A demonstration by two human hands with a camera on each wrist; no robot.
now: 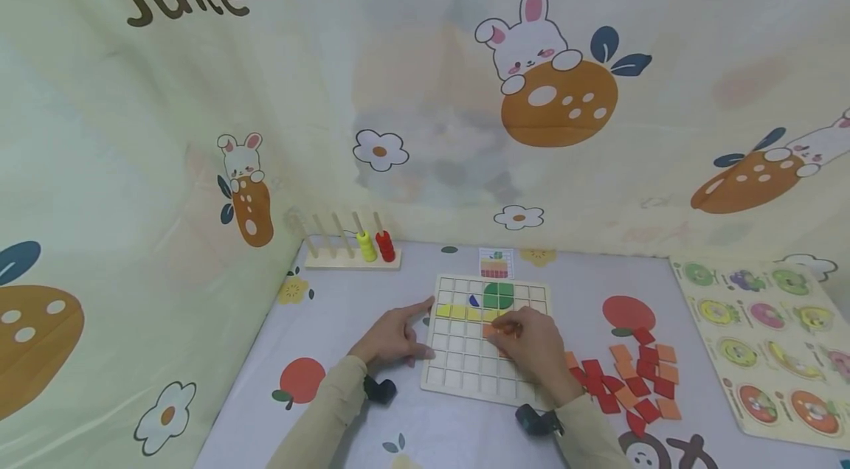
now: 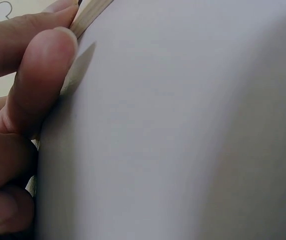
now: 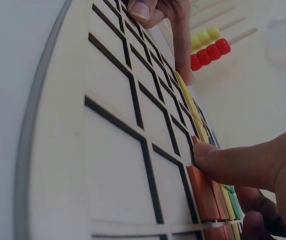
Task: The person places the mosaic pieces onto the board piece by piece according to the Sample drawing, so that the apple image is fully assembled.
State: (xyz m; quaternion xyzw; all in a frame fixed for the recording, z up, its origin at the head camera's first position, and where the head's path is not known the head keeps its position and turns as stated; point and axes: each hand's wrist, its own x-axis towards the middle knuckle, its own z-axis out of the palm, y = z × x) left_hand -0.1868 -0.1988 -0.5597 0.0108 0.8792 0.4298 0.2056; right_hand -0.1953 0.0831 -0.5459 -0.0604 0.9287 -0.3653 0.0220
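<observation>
The left hand [image 1: 388,336] is reaching in from the left side of the white patterned table [image 1: 372,299], index finger and thumb spread, both touching the left edge of a pale wooden grid board [image 1: 454,360]. The right hand [image 1: 531,344] is bending over the board from the near right, thumb and finger pinching a small orange square tile [image 1: 489,329] just in front of a yellow row [image 1: 458,312]. The tile is lying low against the grid, partly hidden by the fingers; whether it is fully seated, I cannot tell. The board is lying flat, turned slightly, its far side facing the table's far edge; the yellow row's long axis is running left to right. Loose red and orange tiles [image 1: 647,369] are lying to the board's right, and a wooden bead stand [image 1: 320,261] is standing near the table's far left corner.
</observation>
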